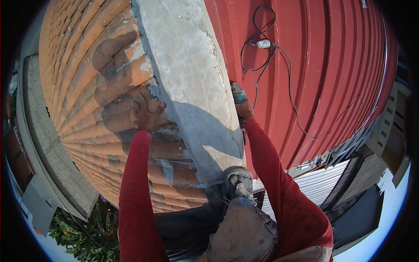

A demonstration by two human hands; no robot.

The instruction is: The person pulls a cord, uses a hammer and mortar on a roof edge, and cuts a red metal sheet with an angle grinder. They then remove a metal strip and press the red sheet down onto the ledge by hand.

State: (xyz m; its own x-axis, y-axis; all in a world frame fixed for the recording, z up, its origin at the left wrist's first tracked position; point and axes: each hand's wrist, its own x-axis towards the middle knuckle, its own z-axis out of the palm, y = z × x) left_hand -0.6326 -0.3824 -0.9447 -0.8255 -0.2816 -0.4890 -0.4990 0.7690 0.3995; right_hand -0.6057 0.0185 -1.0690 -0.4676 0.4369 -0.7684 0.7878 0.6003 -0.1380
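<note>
My left hand [147,112] rests on the orange clay roof tiles [113,83], its fingers spread near the edge of the grey concrete ridge [185,61]. On the other side of the ridge, my right hand [245,109] is wrapped round a teal and dark power tool [238,94]. The tool lies against the ridge's side, above the red metal roof [283,100]; its working end is not clearly visible. A black cord [290,78] with a white plug or connector [263,43] lies looped on the red metal sheets.
My shoe [239,180] stands on the lower end of the ridge. Beyond the roof edges are a pale corrugated roof [321,183] at the lower right, green plants [83,236] at the lower left, and a grey ledge [48,131] at the far left.
</note>
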